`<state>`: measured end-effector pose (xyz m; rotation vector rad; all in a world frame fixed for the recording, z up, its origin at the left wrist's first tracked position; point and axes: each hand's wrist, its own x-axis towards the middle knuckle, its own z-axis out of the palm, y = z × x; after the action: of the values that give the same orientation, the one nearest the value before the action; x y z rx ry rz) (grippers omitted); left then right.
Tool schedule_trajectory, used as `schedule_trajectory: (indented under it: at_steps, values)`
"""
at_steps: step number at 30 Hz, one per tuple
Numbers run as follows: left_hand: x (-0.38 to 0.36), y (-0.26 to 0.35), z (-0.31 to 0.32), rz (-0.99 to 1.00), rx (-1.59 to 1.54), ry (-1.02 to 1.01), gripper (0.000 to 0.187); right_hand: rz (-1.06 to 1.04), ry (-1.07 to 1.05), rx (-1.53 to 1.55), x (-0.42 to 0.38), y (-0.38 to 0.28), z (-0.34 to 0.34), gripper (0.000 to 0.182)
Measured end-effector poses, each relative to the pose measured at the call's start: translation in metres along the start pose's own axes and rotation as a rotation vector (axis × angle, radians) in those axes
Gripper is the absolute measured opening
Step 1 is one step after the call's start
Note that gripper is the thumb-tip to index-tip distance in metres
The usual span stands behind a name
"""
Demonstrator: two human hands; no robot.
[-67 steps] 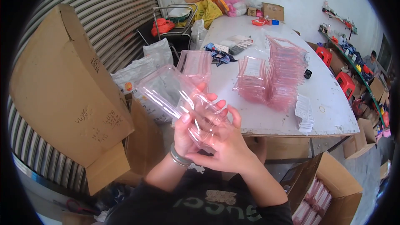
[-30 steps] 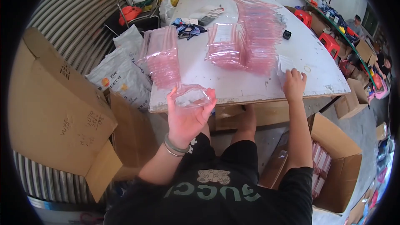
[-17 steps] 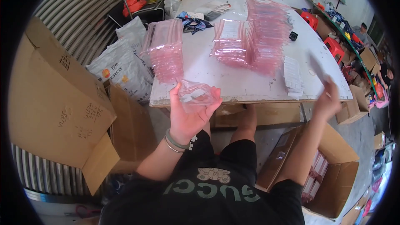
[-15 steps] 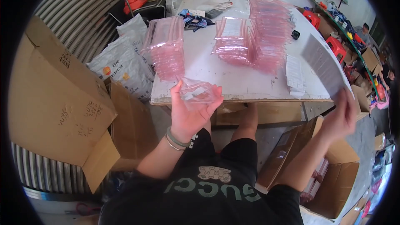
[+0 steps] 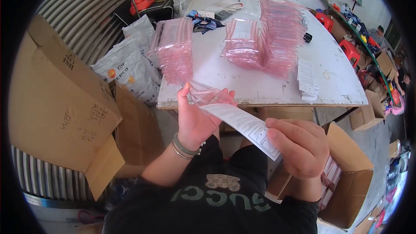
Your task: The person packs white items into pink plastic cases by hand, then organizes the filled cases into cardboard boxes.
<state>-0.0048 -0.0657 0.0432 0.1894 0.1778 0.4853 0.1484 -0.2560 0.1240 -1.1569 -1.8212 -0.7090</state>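
Observation:
My left hand holds a clear, pinkish plastic bag by its open end, near the table's front edge. Between the thumb and fingers of my right hand is a white printed sheet, whose far end reaches the bag's mouth. How far the sheet goes into the bag cannot be made out. Behind my left hand stands a pile of pink-edged bags. More such bags lie stacked further right, some with paper inside. A small stack of printed sheets rests at the front right.
The white table carries folded dark cloth and a small black object. Cardboard boxes stand left and lower right. White sacks lean at the left. A person is at the far right.
My right hand has come inward from the table's right side, bringing the printed sheet to the bag. My left hand has stayed nearly in place with the bag.

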Motion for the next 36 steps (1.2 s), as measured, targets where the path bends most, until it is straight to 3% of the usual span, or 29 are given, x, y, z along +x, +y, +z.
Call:
schedule_trajectory:
  at_steps: [3,11,15,18,21,24,25,27,36]
  values:
    - [0.001,-0.004,-0.001,0.071,0.170,-0.063,0.091,-0.034,0.015,-0.007,-0.003,-0.001,0.021,0.032]
    - [0.002,-0.011,0.002,0.090,0.101,-0.221,0.077,-0.078,0.028,-0.063,-0.002,0.000,0.040,0.035]
    - [0.004,-0.018,-0.008,0.070,-0.004,-0.410,0.081,0.032,-0.130,-0.168,-0.001,-0.006,0.063,0.032]
    - [-0.010,-0.023,-0.005,0.263,0.435,-0.211,0.084,0.072,-0.275,-0.196,0.004,-0.016,0.041,0.031]
    - [-0.007,-0.020,-0.005,0.196,0.472,-0.354,0.088,0.025,-0.283,-0.340,0.002,-0.022,0.044,0.031]
    - [-0.015,-0.037,0.005,0.193,0.464,-0.385,0.089,-0.008,-0.332,-0.425,0.004,-0.017,0.063,0.029]
    - [-0.010,-0.036,0.005,0.267,0.557,-0.187,0.092,0.022,-0.352,-0.428,0.007,-0.017,0.060,0.028]
    - [-0.008,-0.032,-0.007,0.193,0.468,-0.306,0.087,0.082,-0.395,-0.422,0.013,-0.019,0.055,0.026]
    - [-0.006,-0.030,-0.008,0.196,0.467,-0.369,0.097,0.019,-0.258,-0.350,-0.004,-0.008,0.068,0.018]
